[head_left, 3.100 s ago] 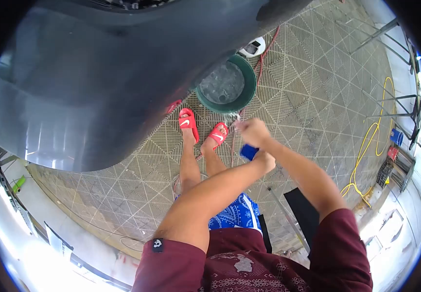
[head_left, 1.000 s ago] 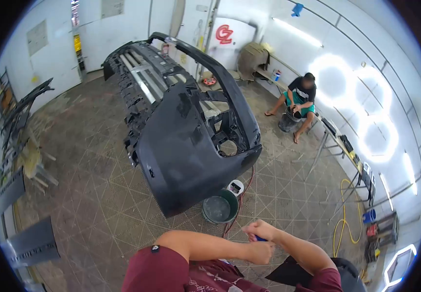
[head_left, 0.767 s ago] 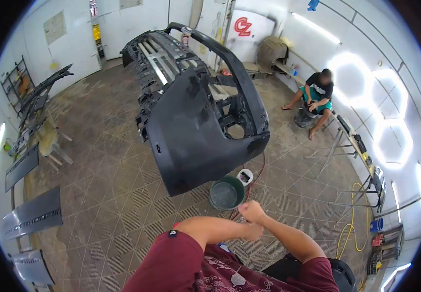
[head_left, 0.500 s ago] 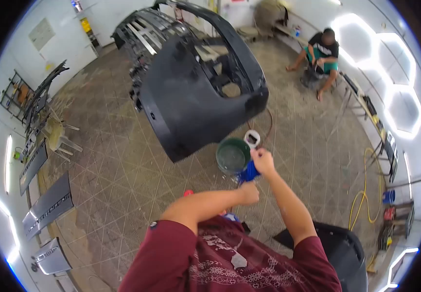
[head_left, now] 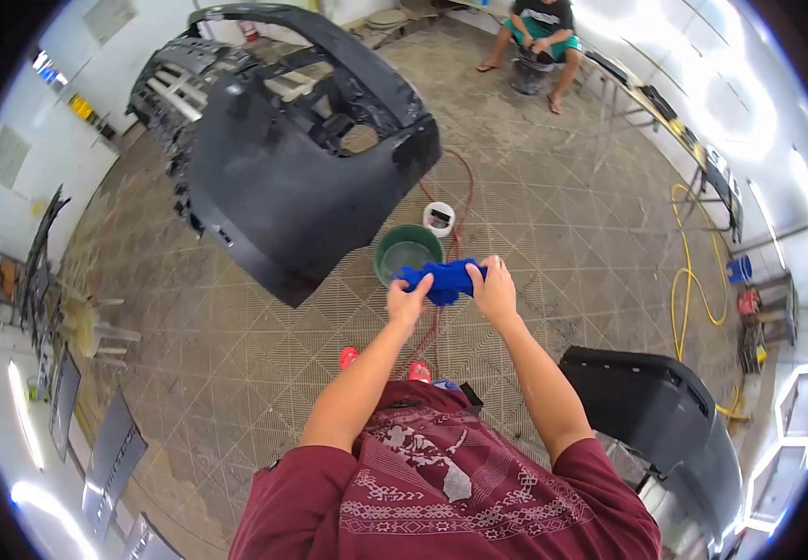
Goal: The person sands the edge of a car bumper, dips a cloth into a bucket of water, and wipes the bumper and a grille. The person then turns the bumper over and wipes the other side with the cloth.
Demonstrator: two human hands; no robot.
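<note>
A bunched blue cloth (head_left: 444, 283) stretches between my two hands in front of my body. My left hand (head_left: 408, 301) pinches one end, thumb on top. At the other end my right hand (head_left: 494, 291) has its fingers wrapped round the cloth. Just beyond the cloth, a green tub (head_left: 382, 245) stands on the floor with what looks like water in it; the cloth overlaps its near rim in view. Behind the tub is a small white bucket (head_left: 428, 224) with a dark object inside. A large dark car bumper (head_left: 283, 187) rises ahead to the left.
A red hose (head_left: 468, 177) runs across the patterned floor near the tub. Another dark bumper (head_left: 651, 392) lies close on my right. A seated person (head_left: 542, 37) works over a dark bucket (head_left: 529, 75) at the far right. A yellow hose (head_left: 679, 308) lies along the right side.
My left hand has come up and forward to hold the cloth beside my right hand. The cloth has gone from a compact bunch to a wider spread. My view has shifted, moving the large bumper left.
</note>
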